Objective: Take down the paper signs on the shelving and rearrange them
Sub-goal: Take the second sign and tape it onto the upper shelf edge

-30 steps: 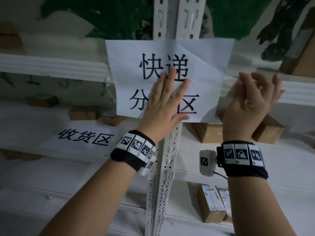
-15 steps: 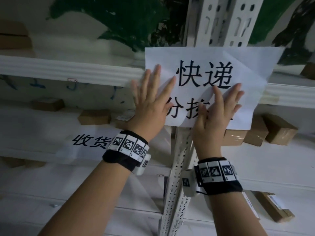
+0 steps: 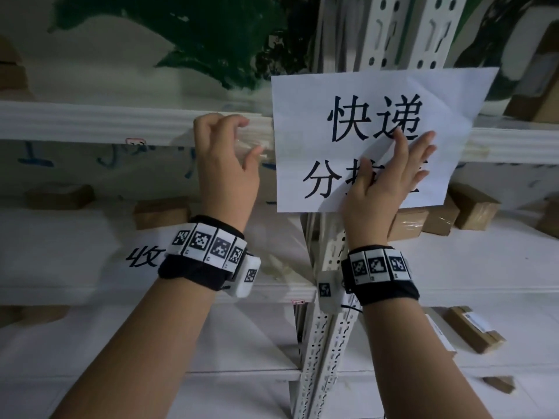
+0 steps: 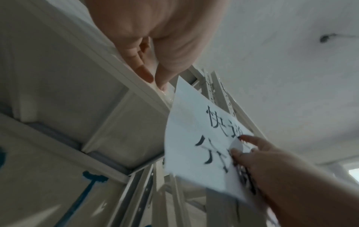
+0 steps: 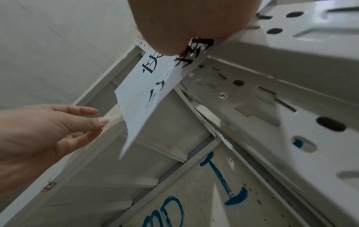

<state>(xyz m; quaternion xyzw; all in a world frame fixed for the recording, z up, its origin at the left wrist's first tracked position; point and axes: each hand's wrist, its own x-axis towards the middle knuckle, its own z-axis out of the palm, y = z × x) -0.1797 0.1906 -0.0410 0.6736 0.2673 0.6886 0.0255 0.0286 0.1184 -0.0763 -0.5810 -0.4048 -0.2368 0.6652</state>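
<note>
A white paper sign [image 3: 363, 140] with large black characters hangs over the upper shelf beam [image 3: 90, 122] and the upright post. My right hand [image 3: 405, 158] lies flat on the sign's lower middle, fingers straight, pressing it against the post; the left wrist view shows this right hand [image 4: 248, 147] on the sign [image 4: 194, 138]. My left hand [image 3: 239, 140] is at the beam just left of the sign, fingers curled, thumb and forefinger pinching a clear tape strip [image 3: 251, 146] by the paper's left edge [image 5: 143, 98]. A second sign [image 3: 142, 257] lies on the lower left shelf, partly hidden by my left wrist.
A perforated white upright post [image 3: 326, 343] runs down the middle. Brown cardboard boxes [image 3: 472, 211] stand on the shelf behind the sign, one [image 3: 160, 213] at the left, and a labelled box [image 3: 475, 328] on the shelf below at right.
My left hand has slid off the sign to its left edge and curled onto the tape. My right hand came from the right onto the sign and stays flat on it.
</note>
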